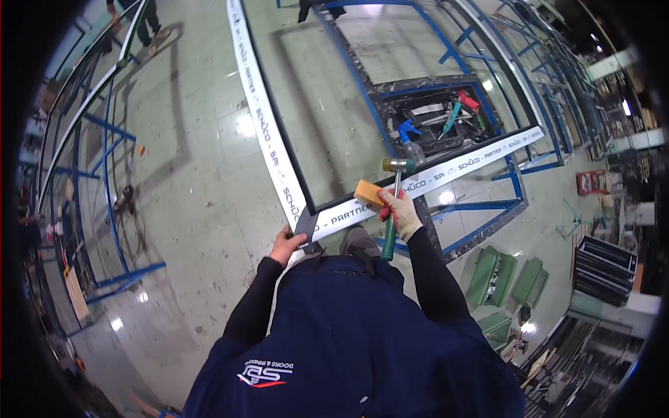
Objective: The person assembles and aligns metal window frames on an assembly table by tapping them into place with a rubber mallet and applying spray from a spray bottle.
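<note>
A large frame (268,132) covered in white printed film lies before me, one corner close to my body. At that corner my left hand (287,245), bare, has its fingers pressed on a dark flat piece (305,224). My right hand (401,214), in a light glove with red fingertips, grips an orange-yellow block (368,194) above the frame's near bar. A mallet (398,166) with a green handle lies across the bar beside the right hand, its head beyond the bar; whether the hand also touches it I cannot tell.
Beyond the near bar, a black tray (435,143) holds tools and a spray bottle (411,141). Blue metal stands (481,205) support the frame. Green bins (491,275) sit on the floor at the right. Another person (145,28) stands at the upper left near further frames.
</note>
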Demonstrator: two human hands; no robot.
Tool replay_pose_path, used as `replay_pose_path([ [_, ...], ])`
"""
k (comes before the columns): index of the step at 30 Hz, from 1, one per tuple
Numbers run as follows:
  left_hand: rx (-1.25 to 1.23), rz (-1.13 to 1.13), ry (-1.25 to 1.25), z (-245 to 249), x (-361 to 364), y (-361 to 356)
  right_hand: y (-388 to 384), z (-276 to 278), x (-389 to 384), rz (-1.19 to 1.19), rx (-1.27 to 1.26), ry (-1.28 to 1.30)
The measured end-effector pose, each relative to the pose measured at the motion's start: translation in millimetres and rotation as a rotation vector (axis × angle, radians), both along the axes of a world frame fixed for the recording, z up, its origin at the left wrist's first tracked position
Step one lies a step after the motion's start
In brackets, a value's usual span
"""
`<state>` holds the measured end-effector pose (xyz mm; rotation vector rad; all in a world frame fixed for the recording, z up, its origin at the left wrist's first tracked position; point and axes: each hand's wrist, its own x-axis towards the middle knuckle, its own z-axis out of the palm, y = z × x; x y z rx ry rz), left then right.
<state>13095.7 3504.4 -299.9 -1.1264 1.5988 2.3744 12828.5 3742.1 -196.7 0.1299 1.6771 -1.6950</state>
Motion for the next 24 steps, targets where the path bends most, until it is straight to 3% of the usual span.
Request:
replay_pose_path([
  [6, 0.170, -0.006, -0.032, 15, 8, -10, -3, 13, -43, -0.227, -0.024, -0.050],
  [12, 0.135, 0.038, -0.165, 20, 16, -6, 5, -6, -204, -0.505, 0.017, 0.054],
  [17, 0.236, 0.529, -0.222, 16, 18, 39, 31, -75, -321, -0.662, -0.018, 0.080],
  [18, 0.234, 0.634, -0.206, 15, 15, 52, 31, -97, -340, -0.813, -0.072, 0.095],
  [20, 0.214, 0.835, -0.171, 11, 7, 73, 40, -163, -375, -0.862, 0.534, 0.480],
  [21, 0.155, 0.866, -0.196, 10, 4, 83, 6, -77, -348, -0.707, 1.162, 0.553],
  [24, 0.091, 0.950, -0.196, -6, 3, 92, -36, -28, -347, -0.430, 1.102, 1.014],
])
